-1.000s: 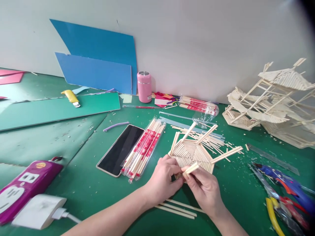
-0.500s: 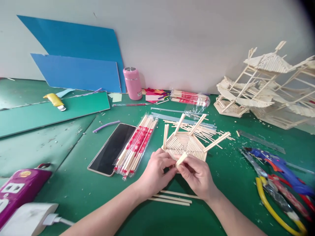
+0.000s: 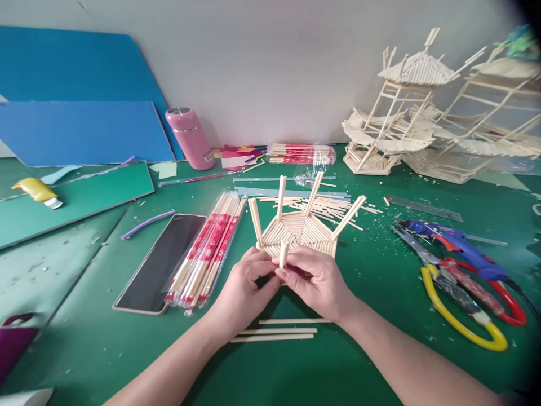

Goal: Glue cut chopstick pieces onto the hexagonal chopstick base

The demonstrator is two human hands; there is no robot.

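Observation:
A hexagonal base [image 3: 298, 226] of pale wooden sticks lies in front of me, with several upright stick posts [image 3: 313, 193] leaning outward from its corners. At its near edge stands another short wooden post [image 3: 283, 254], seemingly made of paired sticks. My left hand [image 3: 250, 283] pinches this post low down from the left. From the other side, the thumb and fingers of my right hand [image 3: 318, 282] close on it as well. The post's foot is hidden behind my fingertips. Loose wooden sticks [image 3: 279, 331] lie on the table just below my hands.
Left of my hands are a bagged bundle of chopsticks [image 3: 211, 248] and a phone [image 3: 158, 262]. Scissors [image 3: 460, 304] and a blue glue gun [image 3: 456, 242] lie right. Stick pavilion models [image 3: 393, 121], a pink flask [image 3: 192, 138] and blue boards [image 3: 80, 132] stand behind.
My view has swung to the right, so most things sit further left. The post between my fingers has gone from tilted to nearly upright. Both hands keep their grip.

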